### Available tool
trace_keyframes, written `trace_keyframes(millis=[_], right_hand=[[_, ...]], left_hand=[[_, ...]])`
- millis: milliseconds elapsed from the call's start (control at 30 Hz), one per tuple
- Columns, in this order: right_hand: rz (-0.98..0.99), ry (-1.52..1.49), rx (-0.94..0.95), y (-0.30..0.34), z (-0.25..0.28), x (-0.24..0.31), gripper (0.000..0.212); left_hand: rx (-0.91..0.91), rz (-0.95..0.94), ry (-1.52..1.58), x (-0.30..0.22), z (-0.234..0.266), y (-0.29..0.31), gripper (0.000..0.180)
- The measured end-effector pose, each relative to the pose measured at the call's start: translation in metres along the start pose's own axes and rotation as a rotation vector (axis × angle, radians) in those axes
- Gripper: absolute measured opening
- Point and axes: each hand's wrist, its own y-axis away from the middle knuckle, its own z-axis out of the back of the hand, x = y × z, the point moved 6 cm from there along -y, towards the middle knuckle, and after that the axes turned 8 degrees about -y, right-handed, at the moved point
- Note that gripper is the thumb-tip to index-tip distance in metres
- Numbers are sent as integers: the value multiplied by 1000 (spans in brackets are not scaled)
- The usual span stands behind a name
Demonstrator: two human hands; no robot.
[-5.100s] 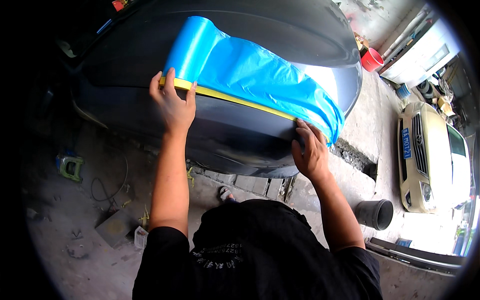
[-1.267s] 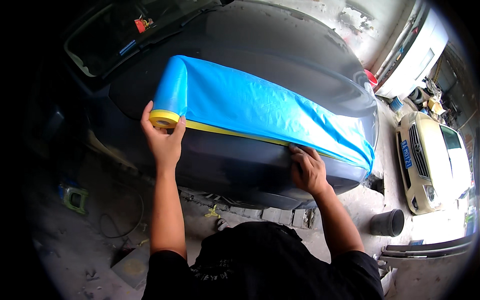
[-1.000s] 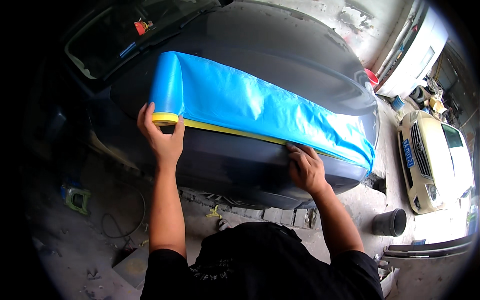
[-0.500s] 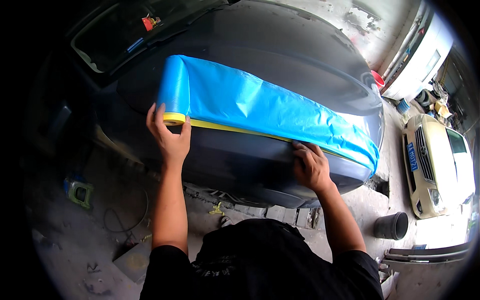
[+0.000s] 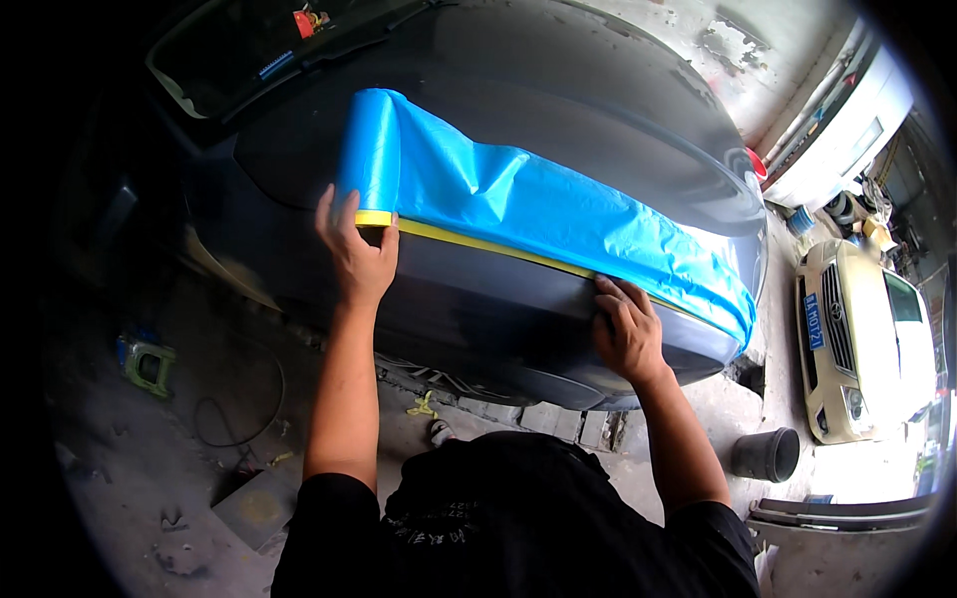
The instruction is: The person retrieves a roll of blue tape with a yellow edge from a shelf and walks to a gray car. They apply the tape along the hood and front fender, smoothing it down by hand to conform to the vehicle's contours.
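Note:
A roll of blue masking film [image 5: 371, 154] with yellow tape along one edge stands on the dark grey car [image 5: 478, 289]. My left hand [image 5: 361, 254] is closed around its taped end, thumb on one side and fingers on the other. From the roll, an unrolled strip of film [image 5: 568, 204] runs right along the hood side to the car's front corner, wrinkled and draping over it. Its yellow tape [image 5: 498, 250] follows the fender's upper edge. My right hand [image 5: 630, 329] has curled fingers, their tips pressing on the tape; nothing shows inside them.
A cream car [image 5: 857, 339] stands at the right, with a black bucket [image 5: 766, 454] nearer me. On the floor at left lie a green and black tool [image 5: 148, 367], a hose [image 5: 244, 439] and a flat panel [image 5: 257, 508]. A red bucket [image 5: 756, 164] is beyond the hood.
My left hand and the roll have shifted slightly right and farther away, and the film beside the roll has buckled more. My right hand stays pressed on the tape at nearly the same place.

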Motion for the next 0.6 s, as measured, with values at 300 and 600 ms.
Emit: trace_keyframes(millis=[300, 600], right_hand=[[-10, -48, 62, -19, -21, 24, 37], [-11, -10, 47, -37, -40, 39, 37]], left_hand=[[61, 72, 23, 0, -3, -1, 76], [60, 101, 52, -1, -4, -2, 76]])
